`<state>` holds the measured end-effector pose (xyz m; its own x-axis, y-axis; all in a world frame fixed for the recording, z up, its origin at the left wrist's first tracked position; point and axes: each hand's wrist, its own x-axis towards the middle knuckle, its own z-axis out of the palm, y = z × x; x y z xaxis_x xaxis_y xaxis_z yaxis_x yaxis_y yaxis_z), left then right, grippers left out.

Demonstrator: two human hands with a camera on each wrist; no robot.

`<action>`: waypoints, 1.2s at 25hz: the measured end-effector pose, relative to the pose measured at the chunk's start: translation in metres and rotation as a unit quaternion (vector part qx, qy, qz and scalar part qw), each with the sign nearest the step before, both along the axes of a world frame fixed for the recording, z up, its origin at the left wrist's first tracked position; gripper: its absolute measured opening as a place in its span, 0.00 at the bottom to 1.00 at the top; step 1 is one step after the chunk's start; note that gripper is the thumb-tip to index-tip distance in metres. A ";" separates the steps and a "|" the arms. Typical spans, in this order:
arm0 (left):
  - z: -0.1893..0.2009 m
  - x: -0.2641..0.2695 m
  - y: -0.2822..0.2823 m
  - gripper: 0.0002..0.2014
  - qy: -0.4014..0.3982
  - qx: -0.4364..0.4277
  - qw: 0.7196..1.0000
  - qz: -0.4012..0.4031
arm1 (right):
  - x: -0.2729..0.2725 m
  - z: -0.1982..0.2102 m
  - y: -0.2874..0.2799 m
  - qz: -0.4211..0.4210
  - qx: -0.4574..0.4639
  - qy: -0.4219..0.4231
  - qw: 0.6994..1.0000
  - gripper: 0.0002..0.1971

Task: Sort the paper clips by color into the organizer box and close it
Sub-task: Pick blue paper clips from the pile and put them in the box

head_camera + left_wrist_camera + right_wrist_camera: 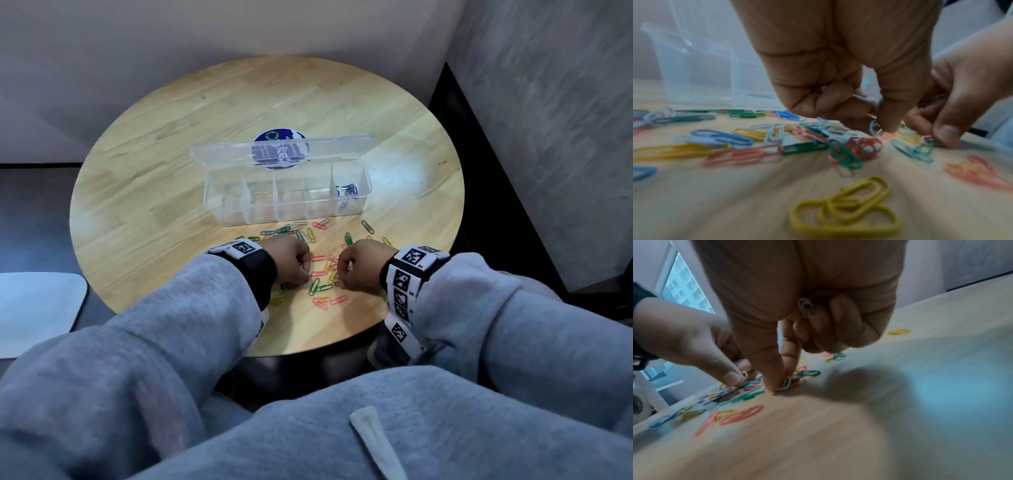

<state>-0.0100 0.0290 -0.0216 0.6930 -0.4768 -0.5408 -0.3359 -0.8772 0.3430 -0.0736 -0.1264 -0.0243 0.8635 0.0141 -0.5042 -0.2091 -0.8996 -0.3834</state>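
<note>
- Looking down from the head view, I have the round wooden table (171, 137) as the biggest thing; its surface is hard and smooth, so I expect light things to skid on it rather than stay put
- The clear plastic organizer box (287, 195) stands beyond the hands with its hinged lid (239, 152) thrown back; it looks light and thin-walled, so I would steady the base with one hand and push the lid down at its front edge to close it
- Only the rightmost compartment holds anything, a small heap of blue paper clips (347, 189); the other compartments look bare, so I judge the sorting barely begun
- My left hand (287, 262) is curled, with white paper clips (824, 89) tucked under the bent fingers, while thumb and forefinger reach into the pile
- My right hand (363, 265) is curled too, one white clip (805, 306) held against the palm and another white clip (785, 384) pinched at the fingertips on the table
- The loose paper clips (320, 274) lie scattered between the box and the near table edge, red, green, yellow, blue and white mixed, some overlapping
- Each clip is stiff coated wire, nearly weightless and slick; lying flat it gives little to grab, so I would slide a fingertip under a rounded end or pinch across the narrow width
- Overlapping clips may hook together, so I would lift slowly and shake free any wrong colour
</note>
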 end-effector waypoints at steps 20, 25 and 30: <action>0.025 0.007 0.008 0.13 0.274 -0.287 0.840 0.371 | 0.005 0.004 -0.015 -0.071 0.008 0.047 0.996 0.06; 0.032 0.008 0.006 0.10 0.293 -0.316 0.813 0.391 | 0.012 0.017 -0.028 -0.221 0.272 0.145 0.925 0.10; 0.036 0.003 0.003 0.09 0.298 -0.342 0.803 0.387 | 0.013 0.029 -0.032 -0.315 0.410 0.099 0.850 0.13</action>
